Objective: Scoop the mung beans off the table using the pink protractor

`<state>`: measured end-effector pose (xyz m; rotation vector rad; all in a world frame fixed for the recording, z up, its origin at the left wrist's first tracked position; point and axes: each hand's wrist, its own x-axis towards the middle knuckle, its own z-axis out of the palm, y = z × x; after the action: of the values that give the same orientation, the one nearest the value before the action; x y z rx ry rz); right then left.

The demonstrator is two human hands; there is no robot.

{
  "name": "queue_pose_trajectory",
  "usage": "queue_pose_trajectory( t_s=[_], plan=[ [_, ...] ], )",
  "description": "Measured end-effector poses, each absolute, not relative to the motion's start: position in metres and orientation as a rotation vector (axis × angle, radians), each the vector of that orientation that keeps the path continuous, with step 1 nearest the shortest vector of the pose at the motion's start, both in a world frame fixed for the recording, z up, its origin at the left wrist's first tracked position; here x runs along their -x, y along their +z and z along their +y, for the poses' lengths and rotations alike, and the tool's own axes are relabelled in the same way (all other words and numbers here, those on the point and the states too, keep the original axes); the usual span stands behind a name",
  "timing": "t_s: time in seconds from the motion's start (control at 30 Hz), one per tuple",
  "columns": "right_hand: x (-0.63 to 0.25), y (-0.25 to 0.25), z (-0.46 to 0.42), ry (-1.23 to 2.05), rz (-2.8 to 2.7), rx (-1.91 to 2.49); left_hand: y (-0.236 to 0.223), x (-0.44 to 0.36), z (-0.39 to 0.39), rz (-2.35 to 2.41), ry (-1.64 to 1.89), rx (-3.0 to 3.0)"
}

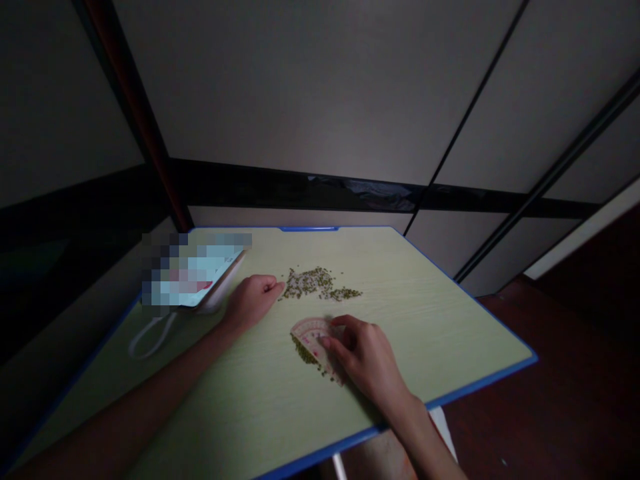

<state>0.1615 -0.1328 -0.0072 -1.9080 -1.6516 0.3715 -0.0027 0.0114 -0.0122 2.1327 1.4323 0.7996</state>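
Observation:
A pile of small green beans mixed with pale grains (pixel 316 283) lies near the middle of a pale green table (pixel 425 313) with a blue edge. My left hand (pixel 254 300) rests just left of the pile, its fingers curled and its fingertips touching the pile's left edge. My right hand (pixel 364 353) presses a pink semicircular protractor (pixel 311 333) flat on the table with its fingers closed on it. A short row of green beans (pixel 305 352) lies along the protractor's straight edge.
A phone-like device (pixel 200 280) with a lit screen lies at the table's left, with a white cable (pixel 150 337) looped in front of it. Pale wall panels with dark strips rise behind the table. Dark reddish floor lies to the right.

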Motion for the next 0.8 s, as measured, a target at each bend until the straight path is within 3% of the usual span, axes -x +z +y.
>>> queue_pose_trajectory(
  t_s=[0.43, 0.8],
  plan=[
    [-0.140, -0.004, -0.133, 0.613, -1.862, 1.503, -0.010, 0.002, 0.007, 1.424, 0.831, -2.103],
    [-0.153, 0.001, -0.105, 0.545, -1.873, 1.602, -0.012, 0.004, 0.016, 1.340, 0.969, -1.886]
  ],
)
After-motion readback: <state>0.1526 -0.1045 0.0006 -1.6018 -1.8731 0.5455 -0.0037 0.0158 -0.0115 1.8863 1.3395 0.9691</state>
